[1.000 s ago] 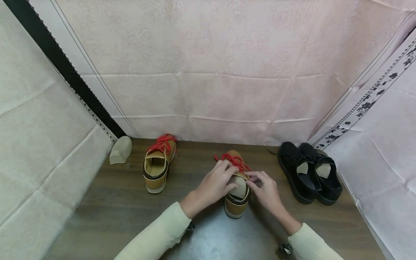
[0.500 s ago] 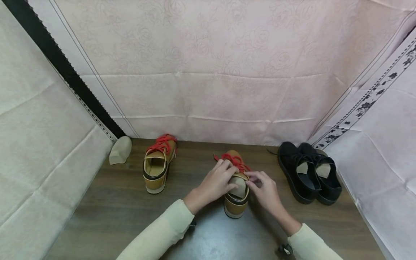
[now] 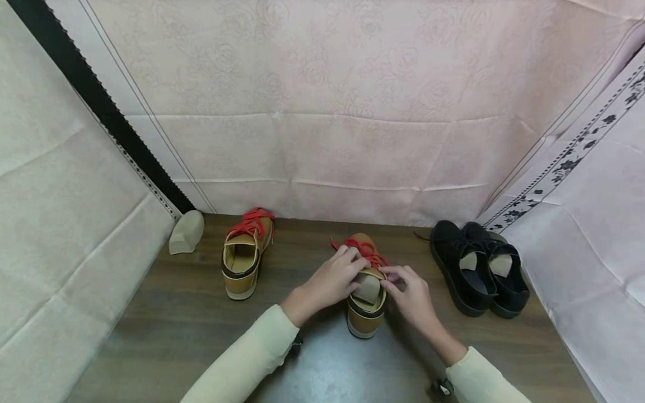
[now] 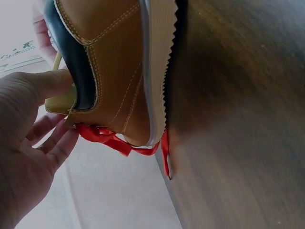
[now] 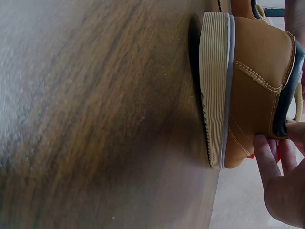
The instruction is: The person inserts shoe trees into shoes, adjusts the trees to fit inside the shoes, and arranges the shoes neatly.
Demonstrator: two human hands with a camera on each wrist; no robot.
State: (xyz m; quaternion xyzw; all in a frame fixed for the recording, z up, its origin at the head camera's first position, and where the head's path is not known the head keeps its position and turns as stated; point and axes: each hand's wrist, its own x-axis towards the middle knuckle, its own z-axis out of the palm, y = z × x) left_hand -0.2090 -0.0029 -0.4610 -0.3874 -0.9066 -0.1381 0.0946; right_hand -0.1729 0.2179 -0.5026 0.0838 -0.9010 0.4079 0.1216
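Observation:
A tan shoe with red laces (image 3: 366,316) stands on the wooden table (image 3: 176,313), heel toward me. A beige insert (image 3: 369,287) sits in its opening. My left hand (image 3: 335,280) curls over the tongue and laces, with its thumb against the insert. In the left wrist view the thumb (image 4: 47,83) presses by the dark collar and the fingers lie beside the red laces (image 4: 102,136). My right hand (image 3: 409,294) pinches the shoe's right collar edge. The right wrist view shows its fingertips (image 5: 264,152) on the shoe's side (image 5: 252,95).
The matching tan shoe (image 3: 245,258) stands to the left, with a loose beige insert (image 3: 186,232) beyond it in the corner. A pair of black shoes (image 3: 478,274) stands at the right. Pink cloth walls (image 3: 322,112) close in the back and both sides.
The beige insert sits lower and further forward in the shoe's opening than a second ago. Both hands have stayed on the shoe, and the left forearm has shifted slightly.

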